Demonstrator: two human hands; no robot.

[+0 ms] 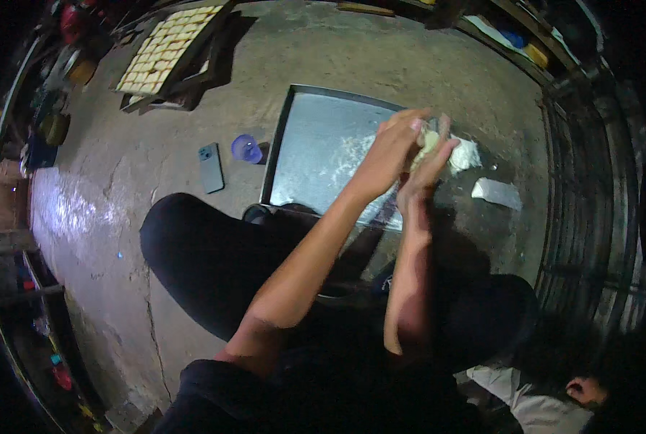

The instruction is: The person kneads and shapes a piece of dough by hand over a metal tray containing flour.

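Note:
A pale lump of dough (427,143) is between my two hands, above the right side of a flat metal tray (312,137). My left hand (395,145) curves over the dough from the left, fingers pointing away from me. From the right, my right hand (426,173) presses against the same lump, its fingers raised. My hands partly hide the dough. White flour lies scattered over the tray's surface. Just right of my hands is a small white heap (465,154), seemingly flour, and a white packet (498,194) lies farther right on the floor.
Left of the tray are a purple cup (246,148) and a phone (211,168) on the concrete floor. A tray of pale square pieces (170,50) stands at the far left. Shelves line both sides. Light cloth and part of another person (587,391) show at lower right.

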